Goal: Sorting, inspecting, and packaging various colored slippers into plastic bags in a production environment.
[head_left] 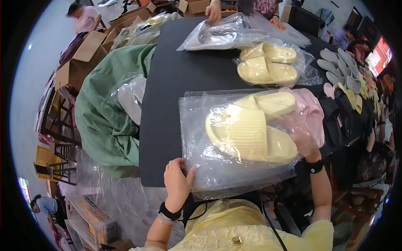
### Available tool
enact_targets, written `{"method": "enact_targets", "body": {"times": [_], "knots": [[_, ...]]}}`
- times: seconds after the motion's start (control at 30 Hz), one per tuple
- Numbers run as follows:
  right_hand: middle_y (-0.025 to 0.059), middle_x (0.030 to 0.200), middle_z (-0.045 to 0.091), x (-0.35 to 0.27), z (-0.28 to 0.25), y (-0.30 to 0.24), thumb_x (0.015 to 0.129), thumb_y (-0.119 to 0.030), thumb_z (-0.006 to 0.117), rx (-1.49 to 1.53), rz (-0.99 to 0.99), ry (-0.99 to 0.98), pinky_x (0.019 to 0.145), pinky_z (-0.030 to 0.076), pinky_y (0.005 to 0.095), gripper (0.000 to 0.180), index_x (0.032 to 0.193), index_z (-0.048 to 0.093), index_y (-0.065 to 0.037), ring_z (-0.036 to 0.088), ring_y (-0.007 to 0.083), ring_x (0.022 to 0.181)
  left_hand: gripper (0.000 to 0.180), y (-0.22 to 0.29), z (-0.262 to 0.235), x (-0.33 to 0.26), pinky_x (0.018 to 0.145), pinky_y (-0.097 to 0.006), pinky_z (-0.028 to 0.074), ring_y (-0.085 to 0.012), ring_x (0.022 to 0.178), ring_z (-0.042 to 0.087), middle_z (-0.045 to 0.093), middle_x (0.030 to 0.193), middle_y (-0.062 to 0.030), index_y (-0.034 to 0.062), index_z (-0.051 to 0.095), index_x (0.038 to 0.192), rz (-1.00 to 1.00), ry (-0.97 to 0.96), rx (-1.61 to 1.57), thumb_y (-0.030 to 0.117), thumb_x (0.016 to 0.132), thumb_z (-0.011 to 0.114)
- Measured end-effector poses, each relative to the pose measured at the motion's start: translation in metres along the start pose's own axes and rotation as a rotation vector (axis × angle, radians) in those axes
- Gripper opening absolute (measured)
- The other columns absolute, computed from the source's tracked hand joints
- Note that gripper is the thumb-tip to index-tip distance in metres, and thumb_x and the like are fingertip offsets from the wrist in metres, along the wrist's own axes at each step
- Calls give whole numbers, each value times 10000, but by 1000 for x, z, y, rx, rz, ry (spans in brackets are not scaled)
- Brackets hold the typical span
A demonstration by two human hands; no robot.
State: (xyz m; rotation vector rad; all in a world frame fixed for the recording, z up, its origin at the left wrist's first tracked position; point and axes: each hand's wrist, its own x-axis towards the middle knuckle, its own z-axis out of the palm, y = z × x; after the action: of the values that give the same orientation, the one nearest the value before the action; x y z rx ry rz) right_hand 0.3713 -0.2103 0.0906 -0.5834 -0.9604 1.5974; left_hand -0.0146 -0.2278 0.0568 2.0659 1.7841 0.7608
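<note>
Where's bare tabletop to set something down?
Free: the left strip of the black table, between the green cloth and the near bag; also the gap between near bag and far bag, left of the rear yellow slippers. Crowded: right side, with pink, black and grey slippers.

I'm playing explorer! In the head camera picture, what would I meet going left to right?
Yellow plastic crate, crumpled green cloth, person's bare left hand, nearest pair of bagged, pale-yellow ribbed slippers, loose grey slippers.
</note>
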Motion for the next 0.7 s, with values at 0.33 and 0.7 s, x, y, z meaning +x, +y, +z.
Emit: {"method": "enact_targets", "body": {"times": [0.33, 0.7], "knots": [[160, 1381, 367, -20, -10, -23, 828, -120, 635, -103, -59, 64, 944, 452, 367, 807, 1453, 125, -93, 479, 252, 1168, 277, -5, 5, 8, 669, -358, 418, -262, 746, 518, 551, 769, -77, 40, 550, 828, -17, 32, 56, 181, 698, 751], [164, 1342, 419, -26, -1, -10, 802, -113, 679, -279, 36, 67, 907, 480, 348, 863, 1455, 115, -76, 536, 246, 1101, 186, -21, 17, 29, 640, -392, 424, -292, 734, 553, 571, 747, -92, 51, 558, 758, -76, 131, 41, 180, 767, 692]]}}
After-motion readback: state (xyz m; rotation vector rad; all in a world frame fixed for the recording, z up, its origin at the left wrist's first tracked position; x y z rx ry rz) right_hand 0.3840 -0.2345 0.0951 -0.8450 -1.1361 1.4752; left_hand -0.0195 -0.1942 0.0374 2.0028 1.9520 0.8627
